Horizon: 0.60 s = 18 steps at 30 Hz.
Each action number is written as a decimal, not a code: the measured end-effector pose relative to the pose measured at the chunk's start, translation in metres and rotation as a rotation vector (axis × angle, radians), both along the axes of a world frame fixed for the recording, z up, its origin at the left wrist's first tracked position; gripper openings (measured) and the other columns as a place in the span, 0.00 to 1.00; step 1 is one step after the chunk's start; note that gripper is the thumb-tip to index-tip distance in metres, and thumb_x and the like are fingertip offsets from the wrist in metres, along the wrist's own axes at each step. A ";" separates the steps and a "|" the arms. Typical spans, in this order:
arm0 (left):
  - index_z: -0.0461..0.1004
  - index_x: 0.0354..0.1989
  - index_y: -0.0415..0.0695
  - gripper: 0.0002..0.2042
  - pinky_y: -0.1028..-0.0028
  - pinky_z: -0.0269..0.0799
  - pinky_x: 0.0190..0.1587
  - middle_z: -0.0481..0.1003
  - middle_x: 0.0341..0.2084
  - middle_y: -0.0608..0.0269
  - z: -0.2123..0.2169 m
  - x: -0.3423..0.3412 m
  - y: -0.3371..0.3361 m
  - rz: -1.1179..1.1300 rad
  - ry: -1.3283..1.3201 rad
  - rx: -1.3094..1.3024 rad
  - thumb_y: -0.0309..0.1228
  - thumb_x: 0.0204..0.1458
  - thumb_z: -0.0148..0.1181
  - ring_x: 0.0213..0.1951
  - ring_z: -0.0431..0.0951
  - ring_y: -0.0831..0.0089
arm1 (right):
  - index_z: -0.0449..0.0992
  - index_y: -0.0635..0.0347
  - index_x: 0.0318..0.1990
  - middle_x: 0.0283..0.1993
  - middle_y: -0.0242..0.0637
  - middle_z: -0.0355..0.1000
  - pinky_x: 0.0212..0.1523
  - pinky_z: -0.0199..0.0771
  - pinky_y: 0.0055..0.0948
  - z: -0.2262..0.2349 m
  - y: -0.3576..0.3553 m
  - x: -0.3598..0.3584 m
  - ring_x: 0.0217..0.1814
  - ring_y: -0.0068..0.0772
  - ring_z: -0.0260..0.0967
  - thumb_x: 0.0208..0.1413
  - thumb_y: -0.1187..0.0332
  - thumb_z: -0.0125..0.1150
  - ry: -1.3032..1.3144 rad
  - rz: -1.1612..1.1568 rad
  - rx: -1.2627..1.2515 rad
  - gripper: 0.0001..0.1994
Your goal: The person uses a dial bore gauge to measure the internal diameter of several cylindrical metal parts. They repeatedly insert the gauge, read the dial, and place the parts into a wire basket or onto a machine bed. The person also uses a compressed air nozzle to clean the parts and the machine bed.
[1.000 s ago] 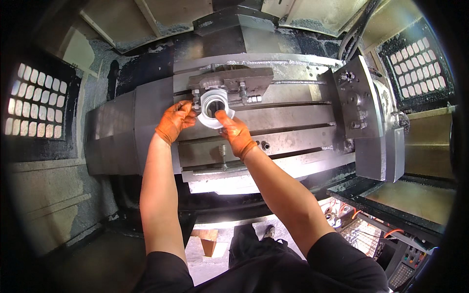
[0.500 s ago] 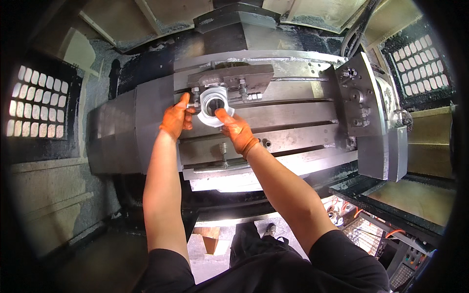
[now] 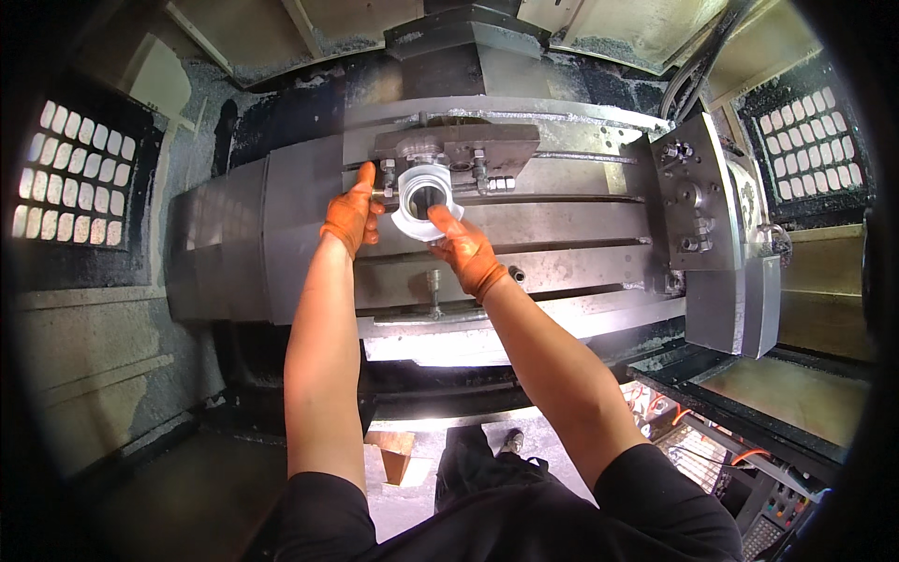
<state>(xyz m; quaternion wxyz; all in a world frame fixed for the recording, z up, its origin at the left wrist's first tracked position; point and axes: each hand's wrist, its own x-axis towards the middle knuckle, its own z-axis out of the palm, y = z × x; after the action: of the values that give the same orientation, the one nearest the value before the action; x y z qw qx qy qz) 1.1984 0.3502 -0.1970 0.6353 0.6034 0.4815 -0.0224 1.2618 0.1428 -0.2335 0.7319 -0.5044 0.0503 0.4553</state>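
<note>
Both my hands wear orange gloves and work at a steel fixture plate (image 3: 510, 145) on a slotted machine table. My right hand (image 3: 465, 251) grips a silvery ring-shaped metal part (image 3: 408, 225), its thumb hooked into the bore and its fingers below the rim. The part sits against the near side of the plate, its round opening facing up toward me. To its left, my left hand (image 3: 354, 214) is closed around the end of a horizontal bolt (image 3: 382, 193), which its fingers partly hide. Upright clamp studs with nuts (image 3: 480, 164) stand right of the part.
The machine table (image 3: 571, 220) has long slots. A T-shaped bolt (image 3: 434, 286) stands on its near side, with a nut (image 3: 517, 274) to the right. An upright plate with clamps (image 3: 693, 192) rises at the right end. Grated windows (image 3: 82, 173) flank the enclosure; a control panel (image 3: 782, 506) is lower right.
The whole view has shifted slightly, so table and hands appear a little farther right. The ring part's tilt has changed a little in my right hand. Both hands keep their grips.
</note>
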 end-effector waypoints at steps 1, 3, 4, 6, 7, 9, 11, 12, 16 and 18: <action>0.79 0.38 0.37 0.42 0.69 0.78 0.30 0.75 0.25 0.59 0.001 -0.001 0.001 0.003 -0.018 -0.047 0.74 0.46 0.56 0.24 0.75 0.69 | 0.76 0.56 0.54 0.47 0.26 0.74 0.47 0.68 0.24 0.001 0.001 0.001 0.45 0.20 0.68 0.52 0.45 0.71 -0.002 0.006 0.018 0.30; 0.79 0.46 0.39 0.43 0.69 0.78 0.34 0.75 0.28 0.58 -0.009 -0.007 0.001 0.001 -0.123 -0.077 0.73 0.46 0.56 0.27 0.76 0.69 | 0.76 0.56 0.54 0.47 0.26 0.74 0.48 0.68 0.25 0.002 0.001 0.000 0.45 0.20 0.68 0.51 0.44 0.72 -0.001 0.001 0.015 0.30; 0.77 0.40 0.39 0.39 0.69 0.77 0.32 0.74 0.24 0.60 -0.010 -0.006 -0.001 0.044 -0.166 -0.079 0.71 0.48 0.56 0.24 0.74 0.69 | 0.76 0.55 0.54 0.46 0.25 0.74 0.47 0.68 0.25 0.002 0.002 -0.002 0.45 0.20 0.68 0.51 0.45 0.72 0.000 -0.014 -0.004 0.30; 0.75 0.28 0.39 0.35 0.68 0.75 0.27 0.70 0.18 0.63 -0.011 -0.003 -0.006 0.129 -0.252 -0.083 0.67 0.53 0.57 0.18 0.70 0.70 | 0.76 0.56 0.55 0.46 0.26 0.74 0.50 0.69 0.28 0.002 0.003 0.000 0.46 0.22 0.68 0.52 0.46 0.72 -0.007 -0.004 -0.030 0.29; 0.75 0.28 0.39 0.35 0.68 0.75 0.27 0.70 0.18 0.63 -0.010 -0.002 -0.006 0.103 -0.237 -0.065 0.67 0.52 0.58 0.18 0.69 0.71 | 0.75 0.56 0.56 0.47 0.28 0.74 0.54 0.70 0.31 0.002 0.003 0.001 0.48 0.23 0.69 0.52 0.46 0.72 -0.013 0.016 -0.039 0.30; 0.74 0.28 0.39 0.35 0.68 0.75 0.26 0.69 0.17 0.63 -0.005 -0.002 -0.004 0.052 -0.208 -0.031 0.67 0.51 0.59 0.17 0.69 0.71 | 0.74 0.56 0.56 0.48 0.29 0.74 0.57 0.72 0.33 0.003 0.000 0.003 0.49 0.25 0.70 0.53 0.47 0.72 -0.027 0.030 -0.035 0.30; 0.74 0.27 0.40 0.34 0.67 0.74 0.25 0.68 0.16 0.63 0.005 0.006 -0.006 0.102 -0.072 -0.011 0.67 0.51 0.59 0.17 0.68 0.72 | 0.74 0.56 0.56 0.47 0.28 0.74 0.57 0.71 0.33 0.011 0.000 0.000 0.48 0.24 0.70 0.53 0.47 0.72 -0.040 0.027 -0.004 0.29; 0.73 0.26 0.41 0.34 0.67 0.74 0.25 0.68 0.16 0.64 0.010 0.008 -0.007 0.127 -0.004 -0.002 0.67 0.51 0.59 0.17 0.67 0.72 | 0.76 0.57 0.54 0.46 0.27 0.74 0.52 0.69 0.29 0.014 0.001 -0.002 0.46 0.22 0.68 0.53 0.47 0.71 -0.053 0.012 -0.007 0.28; 0.75 0.37 0.39 0.29 0.68 0.76 0.30 0.73 0.23 0.62 0.015 0.001 -0.008 0.120 -0.125 -0.122 0.60 0.56 0.59 0.22 0.73 0.70 | 0.79 0.56 0.49 0.41 0.24 0.73 0.41 0.65 0.22 0.028 0.004 -0.006 0.40 0.17 0.65 0.53 0.47 0.69 -0.082 -0.036 -0.030 0.25; 0.74 0.44 0.39 0.27 0.69 0.77 0.33 0.76 0.28 0.61 -0.007 -0.007 -0.002 0.117 -0.440 -0.300 0.57 0.59 0.59 0.27 0.77 0.69 | 0.78 0.56 0.51 0.43 0.25 0.73 0.45 0.66 0.25 0.025 0.005 -0.005 0.43 0.19 0.66 0.53 0.47 0.70 -0.069 -0.016 -0.044 0.26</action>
<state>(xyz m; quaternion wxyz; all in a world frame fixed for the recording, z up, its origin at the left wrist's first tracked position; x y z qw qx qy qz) 1.1909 0.3482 -0.2037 0.8072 0.4640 0.3571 0.0747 1.2566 0.1481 -0.2082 0.7258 -0.5353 0.0389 0.4303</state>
